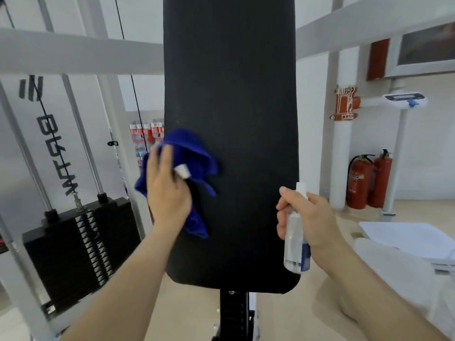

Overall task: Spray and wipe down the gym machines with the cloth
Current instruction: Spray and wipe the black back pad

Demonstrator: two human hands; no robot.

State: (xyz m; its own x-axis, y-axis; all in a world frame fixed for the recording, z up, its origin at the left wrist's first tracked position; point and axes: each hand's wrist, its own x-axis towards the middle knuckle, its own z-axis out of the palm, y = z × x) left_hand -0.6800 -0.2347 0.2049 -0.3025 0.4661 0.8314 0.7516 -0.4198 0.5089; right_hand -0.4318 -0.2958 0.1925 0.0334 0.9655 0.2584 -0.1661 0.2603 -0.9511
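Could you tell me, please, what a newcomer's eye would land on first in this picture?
The tall black pad fills the middle of the view, upright on its post. At its left edge the left hand presses a bright blue cloth against it, while the right hand holds a clear spray bottle by its lower right edge. Two red fire extinguishers stand on the floor at the far right.

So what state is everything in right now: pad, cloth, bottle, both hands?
Black pad: upright, cloth against its left edge.
Blue cloth: bunched, pressed to the pad.
Left hand: fingers straight, pressing the cloth.
Spray bottle: upright, held by the pad's right edge.
Right hand: curled round the bottle, forefinger on the pump.
Fire extinguishers: two, standing by the wall.
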